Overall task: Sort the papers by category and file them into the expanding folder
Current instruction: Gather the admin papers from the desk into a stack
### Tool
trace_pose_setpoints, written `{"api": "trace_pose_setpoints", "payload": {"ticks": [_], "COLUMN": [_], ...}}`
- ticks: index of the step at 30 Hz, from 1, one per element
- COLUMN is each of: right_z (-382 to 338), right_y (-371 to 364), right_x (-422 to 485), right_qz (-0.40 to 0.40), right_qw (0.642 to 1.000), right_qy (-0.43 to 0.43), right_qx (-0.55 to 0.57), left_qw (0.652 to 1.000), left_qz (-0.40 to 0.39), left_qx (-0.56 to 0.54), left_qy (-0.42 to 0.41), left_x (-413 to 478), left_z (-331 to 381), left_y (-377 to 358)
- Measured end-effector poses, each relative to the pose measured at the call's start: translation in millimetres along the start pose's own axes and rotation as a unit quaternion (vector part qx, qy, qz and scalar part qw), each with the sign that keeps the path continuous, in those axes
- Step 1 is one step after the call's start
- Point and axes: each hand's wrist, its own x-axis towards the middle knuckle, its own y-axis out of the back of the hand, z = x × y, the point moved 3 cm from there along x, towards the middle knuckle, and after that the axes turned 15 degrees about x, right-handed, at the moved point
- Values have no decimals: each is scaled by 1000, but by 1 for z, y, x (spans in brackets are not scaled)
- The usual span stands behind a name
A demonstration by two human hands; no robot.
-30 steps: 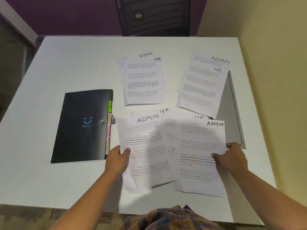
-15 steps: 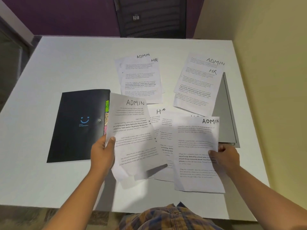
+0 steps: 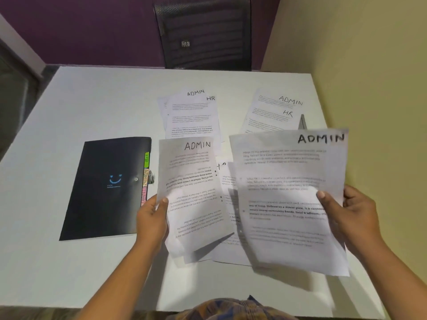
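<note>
White table (image 3: 92,107) against a purple wall, and at its left the black expanding folder (image 3: 104,192) lies flat, coloured tabs along its right edge. Just beside it the left hand (image 3: 151,218) pinches an ADMIN sheet (image 3: 194,195) by its edge. Loose papers (image 3: 225,181) lie between. The right hand (image 3: 355,215) grips a second ADMIN page (image 3: 286,199), lifted off the table.

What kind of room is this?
Probably an office or workroom: a plain white desk strewn with printed sheets marked ADMIN and HR, a black expanding folder, and a dark mesh chair behind it.
</note>
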Motion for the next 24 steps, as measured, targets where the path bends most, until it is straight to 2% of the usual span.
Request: {"api": "trace_pose_setpoints", "payload": {"ticks": [3,6,11,15,20,24], "right_z": [-12,-4,19,27,32,36], "right_y": [-21,-43,-71,-88,-88,-82], "right_x": [0,0,-5,-17,-23,-22], "right_qz": [-12,-31,-56,-84,-84,-89], "right_qw": [997,992,987,961,964,976], "right_qy": [-13,-74,-144,-225,-214,-184], "right_qx": [69,100,41,138,131,80], "left_qw": [999,995,981,981,982,980], "left_qz": [-37,-95,-182,-187,-184,-187], "left_qx": [3,-34,-67,-42,-40,-64], "left_qy": [-8,8,-2,-14,-12,-40], "left_x": [-3,-9,-25,-40,-45,-47], "left_z": [6,14,35,52,54,55], "left_y": [-8,-19,-32,-37,-36,-35]}}
